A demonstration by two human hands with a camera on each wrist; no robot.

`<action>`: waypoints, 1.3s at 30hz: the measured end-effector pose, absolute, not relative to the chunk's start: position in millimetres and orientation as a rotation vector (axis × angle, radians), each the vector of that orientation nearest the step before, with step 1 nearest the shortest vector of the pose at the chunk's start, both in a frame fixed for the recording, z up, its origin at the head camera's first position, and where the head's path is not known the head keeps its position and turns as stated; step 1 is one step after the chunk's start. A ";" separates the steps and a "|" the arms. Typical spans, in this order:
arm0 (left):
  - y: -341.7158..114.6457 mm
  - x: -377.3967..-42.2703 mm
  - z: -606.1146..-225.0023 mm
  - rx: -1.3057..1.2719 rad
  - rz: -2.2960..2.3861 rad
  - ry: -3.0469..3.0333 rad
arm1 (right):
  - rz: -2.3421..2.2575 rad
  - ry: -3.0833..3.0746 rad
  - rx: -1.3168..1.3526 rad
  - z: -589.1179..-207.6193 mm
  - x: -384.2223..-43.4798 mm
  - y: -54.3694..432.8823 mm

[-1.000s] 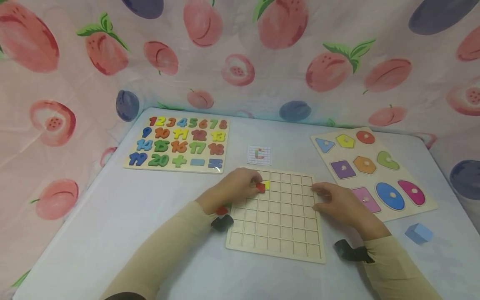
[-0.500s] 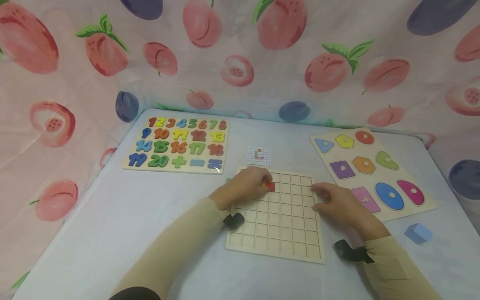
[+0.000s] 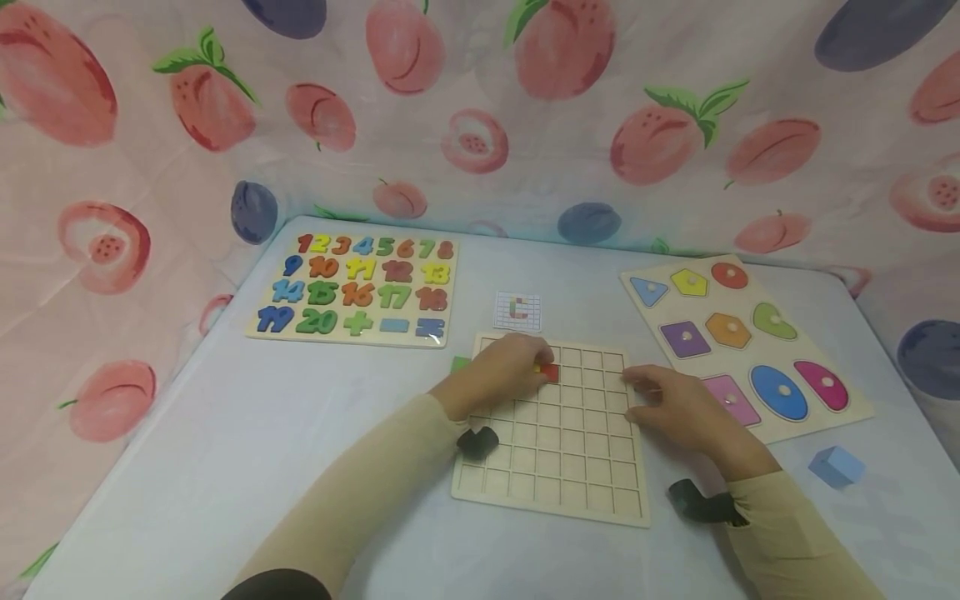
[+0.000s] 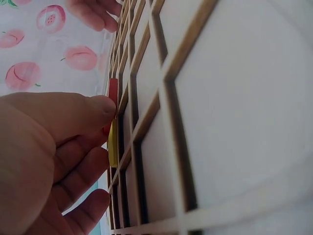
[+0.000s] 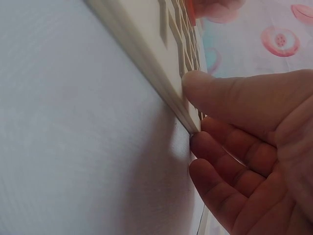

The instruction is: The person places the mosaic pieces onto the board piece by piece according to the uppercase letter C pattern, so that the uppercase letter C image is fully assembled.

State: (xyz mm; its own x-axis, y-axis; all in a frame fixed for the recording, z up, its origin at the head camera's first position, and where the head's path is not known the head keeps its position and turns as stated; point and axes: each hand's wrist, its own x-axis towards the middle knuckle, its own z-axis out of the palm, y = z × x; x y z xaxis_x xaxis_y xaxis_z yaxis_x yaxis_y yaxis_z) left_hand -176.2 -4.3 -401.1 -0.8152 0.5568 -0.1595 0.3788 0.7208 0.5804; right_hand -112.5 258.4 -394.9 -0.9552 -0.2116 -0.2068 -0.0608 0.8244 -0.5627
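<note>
A wooden grid board (image 3: pixel 552 467) lies on the table. Over its upper part, my left hand (image 3: pixel 504 371) pinches a red square tile (image 3: pixel 551 372) between thumb and fingers. In the left wrist view, the thumb is against the red tile (image 4: pixel 113 89), and a yellow tile (image 4: pixel 113 144) sits right beside it in the grid. My right hand (image 3: pixel 678 407) holds the board's right edge. Its thumb rests on the top face of the board (image 5: pixel 146 54) and its fingertips touch the edge. A green piece (image 3: pixel 460 364) shows by the board's left edge, partly behind my left hand.
A small pattern card (image 3: pixel 517 311) lies behind the board. At back left is a number puzzle (image 3: pixel 258 327); at right, a knobbed shape puzzle (image 3: pixel 798 417). A blue block (image 3: pixel 837 467) stands near the right arm. A fruit-print cloth (image 3: pixel 555 167) hangs behind the table.
My left hand has moved right with the red tile, from left of the yellow tile to its right side, uncovering the green piece. The right hand has stayed on the board's edge.
</note>
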 end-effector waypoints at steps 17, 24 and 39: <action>0.0 -175.7 -400.2 0.739 0.743 2.636 | -0.840 2.752 -0.230 -394.2 -111.6 258.4; 0.6 -176.3 -401.6 0.746 0.735 2.642 | -0.835 2.763 -0.245 -394.0 -111.4 258.0; 1.4 -175.3 -400.4 0.728 0.731 2.640 | -0.844 2.761 -0.233 -394.0 -111.0 258.0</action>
